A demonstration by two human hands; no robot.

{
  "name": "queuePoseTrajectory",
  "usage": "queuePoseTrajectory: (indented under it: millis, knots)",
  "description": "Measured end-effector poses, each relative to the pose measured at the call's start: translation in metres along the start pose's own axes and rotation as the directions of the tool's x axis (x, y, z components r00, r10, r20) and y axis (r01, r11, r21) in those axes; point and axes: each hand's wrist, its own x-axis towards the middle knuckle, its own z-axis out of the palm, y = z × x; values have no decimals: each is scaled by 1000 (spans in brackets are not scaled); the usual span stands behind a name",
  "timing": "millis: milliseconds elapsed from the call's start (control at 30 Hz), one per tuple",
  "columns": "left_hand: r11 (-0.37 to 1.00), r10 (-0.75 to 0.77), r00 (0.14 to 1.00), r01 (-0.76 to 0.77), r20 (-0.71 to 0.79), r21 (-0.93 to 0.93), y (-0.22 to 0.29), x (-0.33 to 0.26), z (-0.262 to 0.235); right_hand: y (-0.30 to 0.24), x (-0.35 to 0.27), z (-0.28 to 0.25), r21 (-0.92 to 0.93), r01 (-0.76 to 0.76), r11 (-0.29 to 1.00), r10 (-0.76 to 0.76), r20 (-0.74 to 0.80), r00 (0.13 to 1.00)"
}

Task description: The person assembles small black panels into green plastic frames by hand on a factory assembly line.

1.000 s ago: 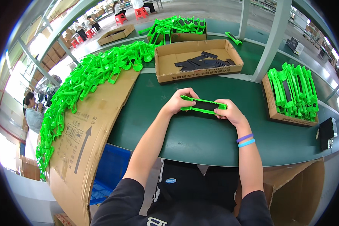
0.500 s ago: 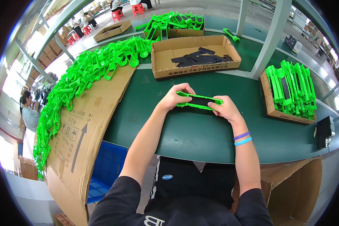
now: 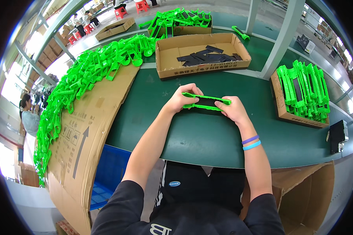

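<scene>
Above the green work table, a bright green plastic frame (image 3: 207, 107) is held level between my two hands. A flat black strip (image 3: 205, 102) lies inside it. My left hand (image 3: 183, 98) is closed round its left end, thumb on the inner side. At the other end my right hand (image 3: 234, 109) grips the frame, its thumb pressing on the black strip. The fingers behind the frame are partly hidden. Beyond my hands stands an open cardboard box (image 3: 204, 72) with several loose black strips (image 3: 200, 58) in it.
Many green frames (image 3: 86, 70) lie heaped on a cardboard sheet (image 3: 82, 129) at the left. More fill a box (image 3: 298, 120) at the right and another at the back. A metal post (image 3: 283, 39) rises behind the table. A blue crate (image 3: 111, 168) sits below at the left.
My right thumb has shifted inward onto the black strip, and the frame has tilted slightly in my hands. Both hands keep their hold. The whole view has moved a little.
</scene>
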Motion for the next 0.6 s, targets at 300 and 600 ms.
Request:
queuePoseTrajectory:
  millis: [300, 600]
  knots:
    - [999, 34, 999, -34, 7, -39, -1, 1, -3, 3, 5, 1, -86, 107, 991, -108, -13, 994]
    - [997, 61, 995, -57, 73, -57, -8, 3, -6, -11, -2, -7, -76, -4, 997, 13, 117, 993]
